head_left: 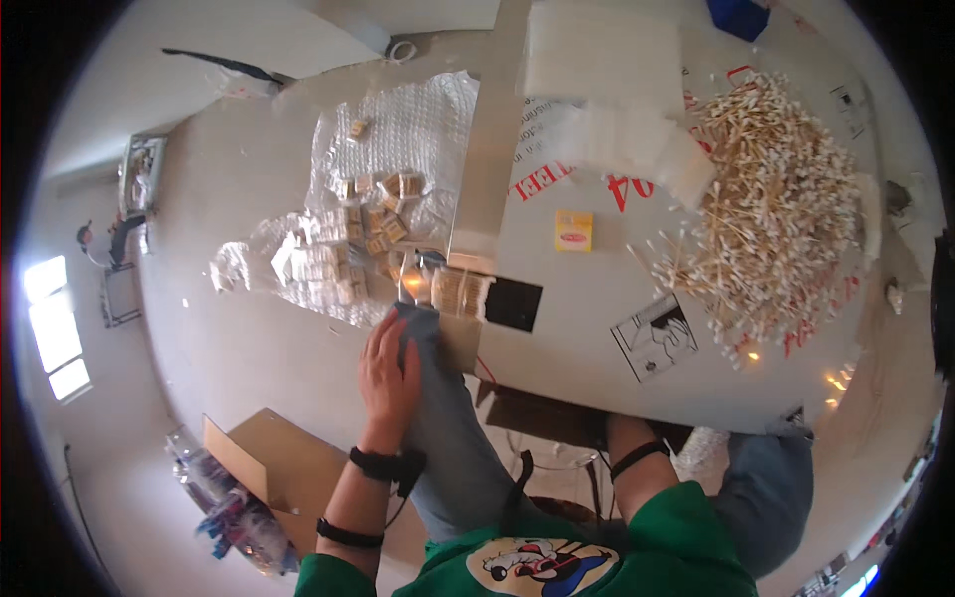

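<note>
My left hand [390, 370] lies on my jeans at the knee, fingers stretched out, holding nothing. My right forearm [637, 460] reaches in under the near edge of the cardboard-topped table [587, 343]; the hand itself is hidden there. Just right of my left knee is a row of wooden-stick cotton swabs [460, 292], next to a black square [513, 303]. A large heap of loose cotton swabs [781, 189] covers the table's right side. A small yellow box [574, 231] lies near the table's middle.
Clear plastic bags [607, 60] lie at the table's far side, near a blue container [739, 15]. On the floor at left, bubble wrap [398, 119] carries several swab packs [328, 254]. An open cardboard box [288, 458] stands by bagged items [244, 532]. Another person [99, 244] is far left.
</note>
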{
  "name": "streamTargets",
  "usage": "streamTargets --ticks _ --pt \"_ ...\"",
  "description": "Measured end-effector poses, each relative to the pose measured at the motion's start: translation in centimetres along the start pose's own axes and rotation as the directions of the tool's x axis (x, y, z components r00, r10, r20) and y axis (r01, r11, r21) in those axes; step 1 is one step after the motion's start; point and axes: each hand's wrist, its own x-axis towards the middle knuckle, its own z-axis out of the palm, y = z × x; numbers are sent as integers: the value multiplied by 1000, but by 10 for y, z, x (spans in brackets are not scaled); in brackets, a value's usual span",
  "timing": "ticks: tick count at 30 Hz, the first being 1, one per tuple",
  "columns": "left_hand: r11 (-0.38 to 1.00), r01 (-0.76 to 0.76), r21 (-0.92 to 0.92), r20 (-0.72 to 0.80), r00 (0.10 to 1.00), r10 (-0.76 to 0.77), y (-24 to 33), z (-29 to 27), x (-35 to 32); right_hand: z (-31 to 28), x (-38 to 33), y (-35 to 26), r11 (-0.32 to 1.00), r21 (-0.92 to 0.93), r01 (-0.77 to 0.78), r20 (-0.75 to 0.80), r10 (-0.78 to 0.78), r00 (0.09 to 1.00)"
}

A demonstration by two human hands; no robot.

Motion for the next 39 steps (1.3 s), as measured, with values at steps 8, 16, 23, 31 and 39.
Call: streamTargets --ticks 8,16,23,31,39 --pt "991 -128 39 -127 983 132 6 18 -14 2 -36 26 995 20 -95 -80 97 992" --pt "751 253 -610 424 905 39 89 26 -83 21 -122 -13 773 634 -12 357 -279 892" --pt "433 382 -817 376 921 -102 56 -17 -84 29 -177 -49 613 738 284 49 -469 882" --pt "457 224 -861 -96 811 -577 -139 -28 10 22 -150 -44 582 733 352 -101 -418 903" --pt "914 -245 -323 -211 960 183 47 42 -28 -29 -154 -26 563 548 619 -632 -206 747"
